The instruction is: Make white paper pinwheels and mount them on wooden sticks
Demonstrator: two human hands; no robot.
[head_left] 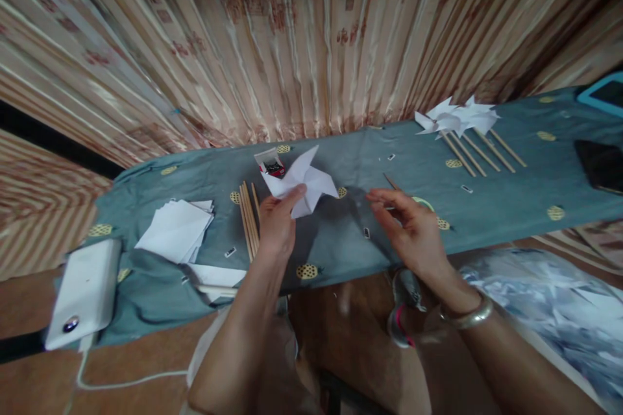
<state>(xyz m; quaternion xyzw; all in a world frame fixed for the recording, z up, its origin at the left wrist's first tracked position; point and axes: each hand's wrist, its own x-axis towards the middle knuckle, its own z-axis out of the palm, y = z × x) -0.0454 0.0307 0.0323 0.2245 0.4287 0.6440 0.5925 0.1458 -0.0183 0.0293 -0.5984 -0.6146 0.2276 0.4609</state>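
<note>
My left hand (pixel 281 214) grips a white paper pinwheel (pixel 304 180) above the table, its thumb pressed on the folded blades. To its right, my right hand (pixel 411 224) hovers over the cloth with thumb and forefinger tips brought together. Anything between those tips is too small to make out. Several thin wooden sticks (pixel 247 220) lie beside my left wrist. Behind the pinwheel stands an opened small box (pixel 270 163) with dark little pieces inside. A yellow-green ring-shaped item (pixel 424 203), partly covered by my right hand, and a thin brown pointed tool (pixel 390 181) lie close to it.
Several pinwheels on sticks (pixel 460 118) lie at the table's back right. A stack of white paper (pixel 176 228) is at left, near a white device (pixel 85 292) with a cable. A dark phone (pixel 601 165) and a blue-framed tablet (pixel 606 94) lie far right. A curtain (pixel 311 45) hangs behind.
</note>
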